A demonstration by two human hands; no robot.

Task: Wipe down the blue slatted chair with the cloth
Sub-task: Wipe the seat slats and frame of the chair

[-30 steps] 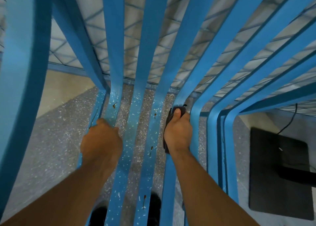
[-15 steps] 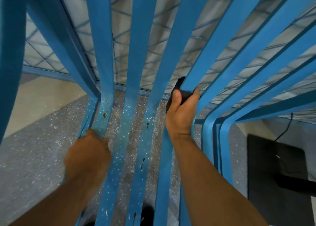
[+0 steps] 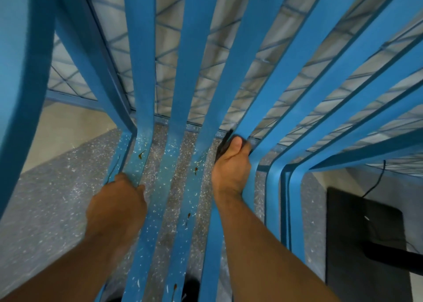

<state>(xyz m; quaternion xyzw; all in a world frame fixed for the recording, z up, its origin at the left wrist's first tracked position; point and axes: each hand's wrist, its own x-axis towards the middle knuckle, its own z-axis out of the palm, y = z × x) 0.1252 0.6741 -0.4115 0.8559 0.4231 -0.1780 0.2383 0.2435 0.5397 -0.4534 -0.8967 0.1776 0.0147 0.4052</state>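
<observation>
Head view looked down through the blue slatted chair [image 3: 142, 73]. Slats fanned from 6 o'clock out toward 12 and 2 o'clock.

Left hand [image 3: 116, 206]: forearm lay in from 7 o'clock, back of hand to camera. Fingers were curled over a left-side seat slat just below its bend, and 1 digit tip showed at the slat's left edge, at 12 o'clock of the hand. The other fingertips were hidden behind the slat, so how far they wrapped couldn't be read.

Right hand [image 3: 231, 169]: forearm lay in from 5 o'clock, wrist straight, hand pointing to 12 o'clock. Thumb was laid flat and pointing up, pressing the dark cloth [image 3: 223, 144]. The other fingers were curled round the right edge of the slat just right of centre [image 3: 258, 109], tips out of sight.

The cloth sat between palm and slat right at the seat-to-back bend. A narrow dark fold stuck out at 11 o'clock of the thumb and a small bit at 2 o'clock. The rest was covered by the hand.

4 brown drips [image 3: 196, 169] marked the seat slats, 1 at 12 o'clock of the left hand and the others between the forearms. White flecks covered the slats and the grey speckled floor [image 3: 57, 198].

A black mat [image 3: 366, 233] lay at 4 o'clock, with a black cable [image 3: 380, 178] at its 12 o'clock. A blue wire grid [image 3: 169, 38] stood behind the back slats.
</observation>
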